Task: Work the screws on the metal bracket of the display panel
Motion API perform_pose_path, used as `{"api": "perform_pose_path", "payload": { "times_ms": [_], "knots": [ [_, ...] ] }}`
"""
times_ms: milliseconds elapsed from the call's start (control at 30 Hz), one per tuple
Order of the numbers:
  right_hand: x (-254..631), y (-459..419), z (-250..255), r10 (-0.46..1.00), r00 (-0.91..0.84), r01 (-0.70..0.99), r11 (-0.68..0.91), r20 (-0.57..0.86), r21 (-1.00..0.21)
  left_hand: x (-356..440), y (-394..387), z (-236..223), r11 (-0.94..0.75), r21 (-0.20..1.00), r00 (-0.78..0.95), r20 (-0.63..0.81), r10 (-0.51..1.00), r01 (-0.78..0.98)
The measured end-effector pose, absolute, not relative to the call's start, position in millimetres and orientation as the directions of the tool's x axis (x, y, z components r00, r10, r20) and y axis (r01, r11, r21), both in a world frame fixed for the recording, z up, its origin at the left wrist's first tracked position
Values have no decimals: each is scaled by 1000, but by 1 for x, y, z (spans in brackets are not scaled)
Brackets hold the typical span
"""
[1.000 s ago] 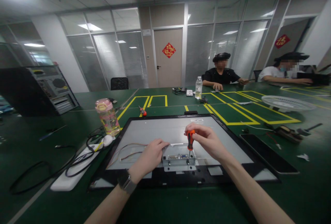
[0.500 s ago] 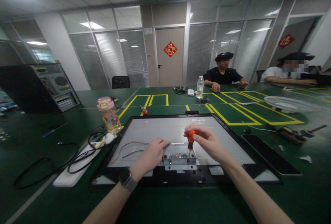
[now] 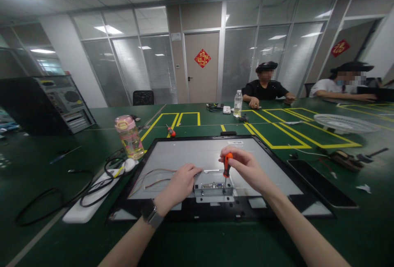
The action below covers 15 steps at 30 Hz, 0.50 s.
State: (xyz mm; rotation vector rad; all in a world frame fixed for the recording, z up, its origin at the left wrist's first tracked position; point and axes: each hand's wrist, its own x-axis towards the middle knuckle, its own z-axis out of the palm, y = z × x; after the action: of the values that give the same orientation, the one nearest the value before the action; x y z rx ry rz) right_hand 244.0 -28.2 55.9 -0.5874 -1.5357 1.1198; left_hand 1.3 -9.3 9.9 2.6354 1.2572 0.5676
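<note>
My right hand (image 3: 243,164) is closed around an orange and black screwdriver (image 3: 227,165), held nearly upright. Its tip reaches the right end of a metal bracket (image 3: 212,192) with connector ports; the screw itself is too small to make out. My left hand (image 3: 184,181) rests at the bracket's left side, fingers stretched toward its upper edge. Both hands are over an opened monitor panel (image 3: 184,152), grey-backed with a black frame, lying flat. Thin wires (image 3: 154,171) run across the panel left of the bracket.
On the left are a white power strip (image 3: 89,205) with black cables, a drink bottle (image 3: 129,137) and a computer case (image 3: 46,104). To the right lies a dark flat panel (image 3: 321,182). A red-handled tool (image 3: 171,132) and a water bottle (image 3: 238,103) stand beyond; two people sit across.
The screwdriver's handle has tilted and shifted very slightly in my right hand. My left hand stays in place. The hand of the person across has moved a little on the table.
</note>
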Motion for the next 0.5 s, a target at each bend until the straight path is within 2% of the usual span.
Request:
{"api": "perform_pose_path", "payload": {
  "times_ms": [333,400,500],
  "knots": [
    [253,-30,67,809,-364,-118,452,462,-884,1,-7,7,-630,298,574,260,777,717],
    [254,-29,67,818,-339,-64,473,465,-879,1,-7,7,-635,298,577,265,772,713],
    [253,-26,64,820,-210,43,551,532,-833,2,-8,9,-634,299,577,263,773,713]
  ]
}}
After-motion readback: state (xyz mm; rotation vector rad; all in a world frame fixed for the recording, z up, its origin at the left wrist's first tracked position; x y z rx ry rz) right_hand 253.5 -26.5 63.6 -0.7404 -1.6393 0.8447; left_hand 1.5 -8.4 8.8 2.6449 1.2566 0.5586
